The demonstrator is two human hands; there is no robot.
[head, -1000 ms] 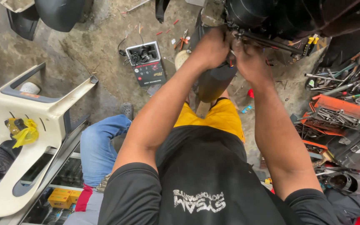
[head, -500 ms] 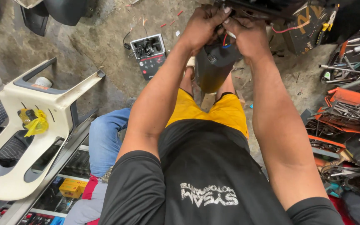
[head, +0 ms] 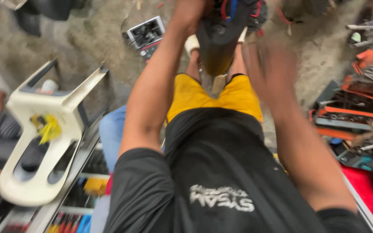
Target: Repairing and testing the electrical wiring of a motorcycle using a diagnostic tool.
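Though blur hides its detail, the dark housing (head: 219, 41) held up at the far middle, above the yellow shorts (head: 214, 95), looks like rigid moulded plastic and probably has some weight, with red and blue wires (head: 227, 9) sprouting loosely from its top (best gripped by the body, not those leads); the left hand (head: 191, 15) is clamped on its left flank, the right hand (head: 270, 64) hangs open, apart, just right, and a cream plastic panel (head: 44, 129) lies left, orange tool trays (head: 359, 99) right
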